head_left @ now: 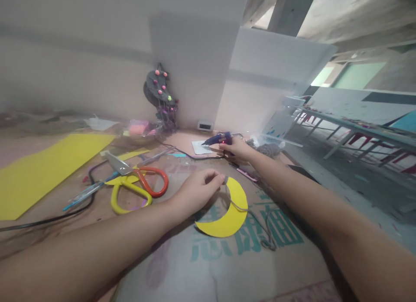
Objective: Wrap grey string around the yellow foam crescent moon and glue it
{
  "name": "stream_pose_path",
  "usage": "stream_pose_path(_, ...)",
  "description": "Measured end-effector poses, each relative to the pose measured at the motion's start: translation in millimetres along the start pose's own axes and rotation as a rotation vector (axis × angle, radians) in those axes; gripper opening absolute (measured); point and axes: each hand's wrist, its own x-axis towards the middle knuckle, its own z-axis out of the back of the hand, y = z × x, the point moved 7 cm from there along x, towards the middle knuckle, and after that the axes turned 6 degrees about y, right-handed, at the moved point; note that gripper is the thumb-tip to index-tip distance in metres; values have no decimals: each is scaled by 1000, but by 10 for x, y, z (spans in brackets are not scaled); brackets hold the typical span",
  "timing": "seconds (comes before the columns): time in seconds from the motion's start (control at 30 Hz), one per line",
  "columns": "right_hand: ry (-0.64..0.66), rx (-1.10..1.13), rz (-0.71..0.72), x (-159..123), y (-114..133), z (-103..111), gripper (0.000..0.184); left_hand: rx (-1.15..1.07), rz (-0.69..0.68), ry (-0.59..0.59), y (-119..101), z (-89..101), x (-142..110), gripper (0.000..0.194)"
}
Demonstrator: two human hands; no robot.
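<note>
A yellow paper crescent moon (238,206) is pinched at its upper tip by my left hand (199,187), the thumb and fingers closed on it. Grey yarn (268,232) wraps round that tip, crosses the crescent and trails off to its right. Farther back, my right hand (238,150) is wrapped round a dark blue hot glue gun (224,139) with a small red light. The gun's nozzle points left over a white square pad (199,147). Left of my left hand lie scissors (139,180) with one red and one yellow handle loop.
At the left lies a large yellow sheet (52,172), with pens (84,196) and a black cord (48,223) nearby. A dark moon ornament with pompoms (159,87) leans on the wall. Behind my right hand is a grey yarn ball (269,149). Cardboard (182,267) covers the table.
</note>
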Motion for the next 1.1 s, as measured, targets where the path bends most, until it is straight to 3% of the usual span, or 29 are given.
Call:
stream_pose_path(0.13,-9,-64,19,-213,38,165,34,-19,-6,-4,22,1,5,30)
stream_pose_path(0.3,-53,-28,83,-901,248,296,34,29,-39,-20,-48,18,-16,30)
stream_pose_path(0.37,64,170,35,-1181,283,206,34,45,-45,-23,-63,22,-24,30)
stream_pose_path(0.43,277,316,-44,-1407,303,40,35,57,-41,-31,-53,28,-23,31)
stream_pose_path(0.57,556,369,-100,-1635,355,-118,35,59,-60,-81,-23,70,1,30)
stream_pose_path(0.7,712,401,-89,-1724,465,-145,27,49,-42,-113,11,112,23,32)
stream_pose_path(0.77,647,286,-8,-1731,551,-95,22,63,-25,-107,17,112,20,34)
stream_pose_path(0.97,115,-393,339,-1739,760,130,17,136,-26,-48,-14,56,-12,36)
stream_pose_path(1.1,-5,-480,445,-1748,764,162,17,161,3,-25,-12,35,-24,35)
